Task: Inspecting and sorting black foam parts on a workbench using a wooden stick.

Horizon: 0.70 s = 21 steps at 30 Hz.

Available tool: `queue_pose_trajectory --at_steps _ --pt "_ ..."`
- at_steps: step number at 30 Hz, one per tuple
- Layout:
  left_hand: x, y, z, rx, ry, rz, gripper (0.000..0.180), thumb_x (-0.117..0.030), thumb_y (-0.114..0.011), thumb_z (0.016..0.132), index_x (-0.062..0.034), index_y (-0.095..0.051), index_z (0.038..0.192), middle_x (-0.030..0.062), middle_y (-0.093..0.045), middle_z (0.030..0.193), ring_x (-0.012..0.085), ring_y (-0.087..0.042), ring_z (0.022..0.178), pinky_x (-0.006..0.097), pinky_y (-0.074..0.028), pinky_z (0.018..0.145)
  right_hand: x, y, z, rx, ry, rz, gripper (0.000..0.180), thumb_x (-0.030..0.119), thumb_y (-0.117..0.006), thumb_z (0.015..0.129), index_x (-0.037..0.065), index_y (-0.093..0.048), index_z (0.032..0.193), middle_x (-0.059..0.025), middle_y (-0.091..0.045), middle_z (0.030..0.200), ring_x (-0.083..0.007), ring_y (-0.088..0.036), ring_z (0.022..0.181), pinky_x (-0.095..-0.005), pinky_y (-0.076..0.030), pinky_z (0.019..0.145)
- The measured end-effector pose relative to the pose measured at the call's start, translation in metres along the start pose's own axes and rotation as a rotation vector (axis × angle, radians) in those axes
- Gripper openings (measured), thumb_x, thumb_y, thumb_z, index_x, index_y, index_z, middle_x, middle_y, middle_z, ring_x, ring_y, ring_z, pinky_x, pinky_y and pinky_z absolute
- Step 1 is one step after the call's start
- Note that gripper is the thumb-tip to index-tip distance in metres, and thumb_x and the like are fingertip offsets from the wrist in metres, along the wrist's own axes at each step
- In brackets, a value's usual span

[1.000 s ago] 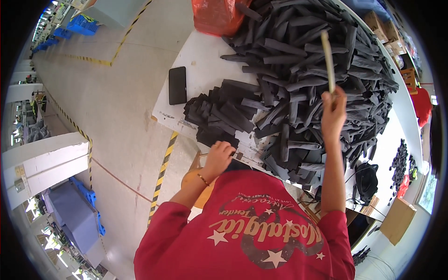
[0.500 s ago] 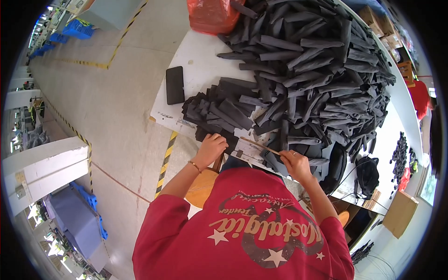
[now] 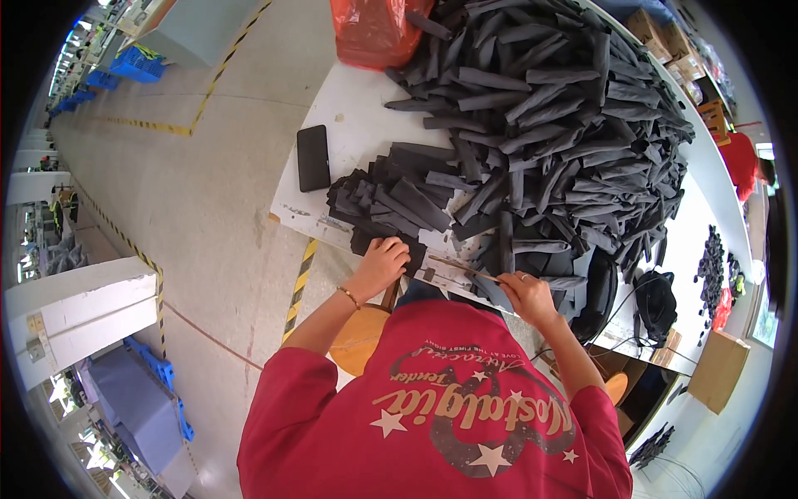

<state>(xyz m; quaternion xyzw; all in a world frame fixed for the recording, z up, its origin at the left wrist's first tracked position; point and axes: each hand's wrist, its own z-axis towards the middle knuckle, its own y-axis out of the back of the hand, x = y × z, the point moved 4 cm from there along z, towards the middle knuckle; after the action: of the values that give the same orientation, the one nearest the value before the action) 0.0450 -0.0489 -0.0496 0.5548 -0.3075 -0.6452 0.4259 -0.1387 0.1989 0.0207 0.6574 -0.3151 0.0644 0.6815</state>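
Observation:
My left hand (image 3: pixel 385 259) is at the table's near edge, its fingers curled over a black fabric piece (image 3: pixel 411 249). To the right, my right hand (image 3: pixel 525 296) grips a thin brown stick (image 3: pixel 462 267) by one end. The stick's other end points left toward the black piece and stays apart from it. Just beyond my left hand lies a small pile of dark grey folded fabric pieces (image 3: pixel 397 200). A much larger heap of dark rolled fabric pieces (image 3: pixel 565 125) covers the middle and right of the white table (image 3: pixel 357 104).
A black phone (image 3: pixel 313 158) lies at the table's left edge, and an orange-red plastic bag (image 3: pixel 376 33) stands at the back. A black bag (image 3: pixel 655 306) with cords is to my right. Beside me stands a wooden stool (image 3: pixel 359 339). Another person in red (image 3: pixel 738 165) is at far right.
The stick's free end has dipped slightly toward the table's near edge. My left hand stays on the black fabric piece, and the view has shifted a little.

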Motion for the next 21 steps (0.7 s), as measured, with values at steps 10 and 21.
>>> queue_pose_trajectory --at_steps 10,21 --pt "0.003 0.004 -0.007 -0.027 -0.056 0.01 0.013 -0.014 -0.069 0.075 -0.009 -0.061 0.083 -0.0008 -0.058 0.095 0.0179 -0.053 0.104 0.036 -0.039 0.088 0.004 -0.005 -0.006 0.002 0.005 0.005 0.012 0.015 -0.062 0.087 0.008 -0.065 0.097 -0.0086 -0.06 0.076 -0.0272 -0.062 0.069 -0.0391 -0.051 0.058" --pt "0.0 0.01 -0.005 -0.009 -0.038 0.097 0.012 -0.013 -0.069 0.074 -0.0099 -0.061 0.082 0.0001 -0.058 0.097 0.0189 -0.053 0.104 0.036 -0.038 0.086 0.008 0.001 -0.008 -0.019 0.006 0.009 0.012 0.013 -0.062 0.086 0.007 -0.064 0.097 -0.0091 -0.06 0.076 -0.0284 -0.062 0.069 -0.0387 -0.05 0.057"
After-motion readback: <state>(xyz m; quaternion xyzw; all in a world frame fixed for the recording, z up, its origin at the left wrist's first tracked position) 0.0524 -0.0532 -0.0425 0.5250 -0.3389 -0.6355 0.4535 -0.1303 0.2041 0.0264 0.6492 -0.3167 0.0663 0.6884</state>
